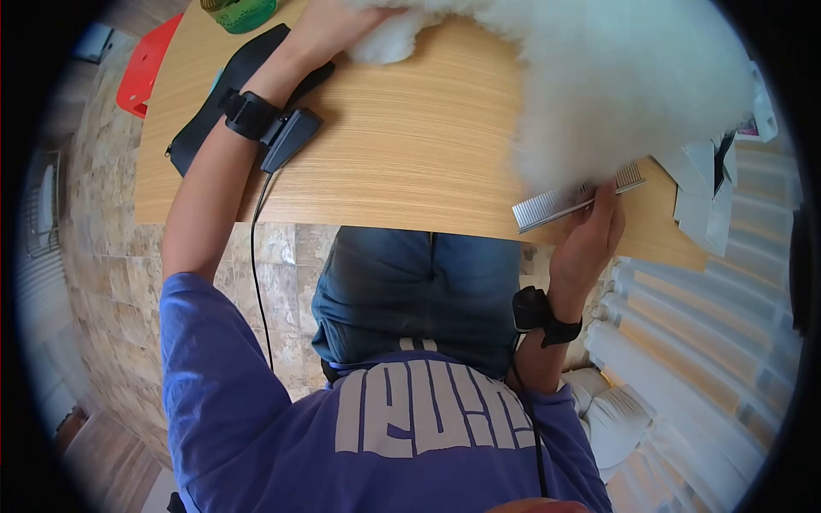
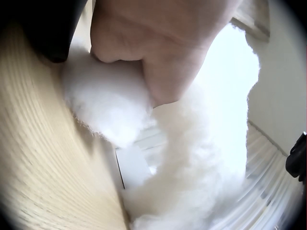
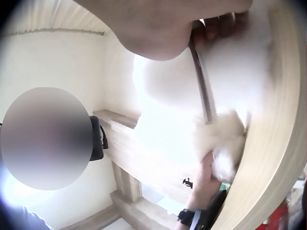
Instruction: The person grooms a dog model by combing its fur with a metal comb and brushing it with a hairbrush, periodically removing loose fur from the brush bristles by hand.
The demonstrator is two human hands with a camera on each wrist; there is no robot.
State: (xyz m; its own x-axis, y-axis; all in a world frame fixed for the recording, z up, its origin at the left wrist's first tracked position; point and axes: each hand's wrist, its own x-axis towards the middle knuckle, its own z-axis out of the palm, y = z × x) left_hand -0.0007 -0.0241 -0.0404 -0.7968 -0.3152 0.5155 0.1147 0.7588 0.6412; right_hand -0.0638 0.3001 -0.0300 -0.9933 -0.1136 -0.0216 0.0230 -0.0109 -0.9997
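Note:
A fluffy white dog (image 1: 633,81) is on the far right part of the wooden table (image 1: 410,154), its head out of view. At the far side, my left hand (image 1: 333,30) grips one furry leg (image 2: 105,98), whose rounded end sits close over the tabletop in the left wrist view. My right hand (image 1: 588,239) pinches a metal comb (image 1: 543,209) near the table's front edge. The comb's teeth point toward the dog, and some of them overlap its lower fur. In the right wrist view, the comb (image 3: 203,88) stands against the bright white coat.
A black zippered pouch (image 1: 198,132) lies under my left forearm. Behind it stands a green glass container (image 1: 244,12). A red chair (image 1: 150,68) is beyond the left edge, white boxes (image 1: 701,192) are at the right end, and pale curtains (image 1: 676,342) hang at the right.

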